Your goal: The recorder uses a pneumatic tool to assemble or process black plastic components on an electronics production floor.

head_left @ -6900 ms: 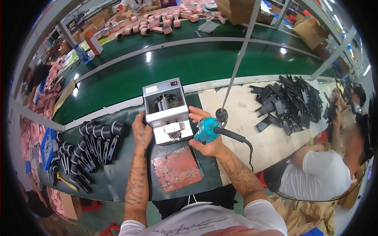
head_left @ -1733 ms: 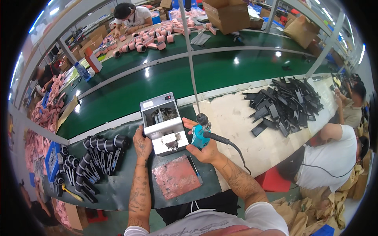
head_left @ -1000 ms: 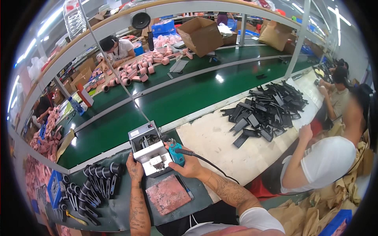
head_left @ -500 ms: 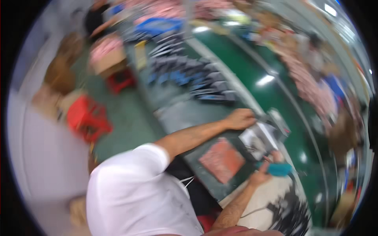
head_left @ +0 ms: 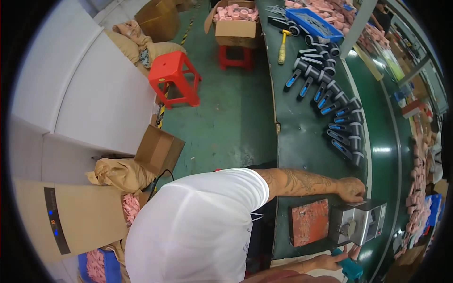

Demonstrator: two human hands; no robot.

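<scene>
A small silver and dark metal device (head_left: 350, 225) sits at the right side of the dark green worktable. Against its far end is my left hand (head_left: 351, 189), fingers curled and closed; whatever they grip is hidden. Close to the device's near end, my right hand (head_left: 332, 261) is closed around a teal object (head_left: 349, 269) with a rounded body, its kind unclear. A worn orange-red block (head_left: 309, 222) lies just left of the device. Farther up the table, several black tube fittings (head_left: 328, 78) with grey rings and blue-marked handles lie in a curved row.
A yellow-handled hammer (head_left: 282, 47) and a blue tray (head_left: 314, 24) of grey parts are at the table's far end. On the floor stand a red stool (head_left: 173, 78) and a carton (head_left: 238, 33) of pink parts on another stool. Cartons and sacks line the left wall.
The view has swung, so the table and my arms appear farther right, and the blur is gone. My left hand stays by the device; my right still holds the teal object.
</scene>
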